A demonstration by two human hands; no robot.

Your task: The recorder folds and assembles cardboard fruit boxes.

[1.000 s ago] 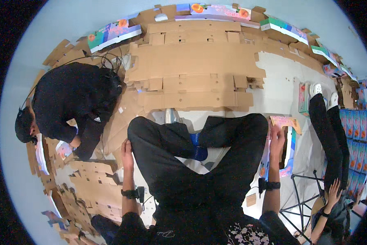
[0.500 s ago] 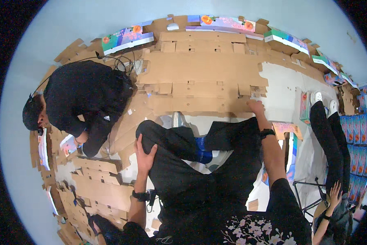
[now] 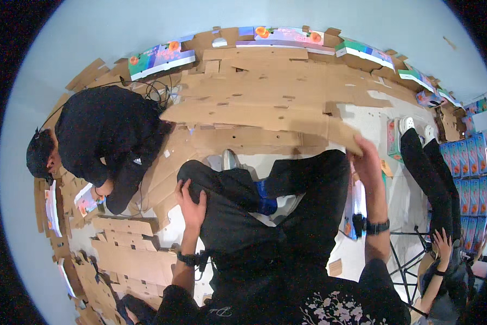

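Presently, the left hand (image 3: 193, 208) rests on the left knee of the black trousers (image 3: 221, 189), its fingers spread apart and holding nothing. In front of the knees stretches a long cardboard sheet (image 3: 286, 118), above other flattened cardboard. At its right corner, the right hand (image 3: 369, 162) seems to be clamped on the edge, so the step in hand looks like lifting this sheet. In my judgement, moving it calls for a firm grip, and maybe support at the far left end, because such length can bend.

On the left, a co-worker (image 3: 110, 124) in black crouches near flat cardboard pieces (image 3: 132, 257) on the pale floor (image 3: 408, 200). Printed cartons (image 3: 162, 59) stand along the wall (image 3: 173, 16). At right are white clogs (image 3: 406, 124), a thin black frame (image 3: 403, 265) and stacked printed boxes (image 3: 473, 157).
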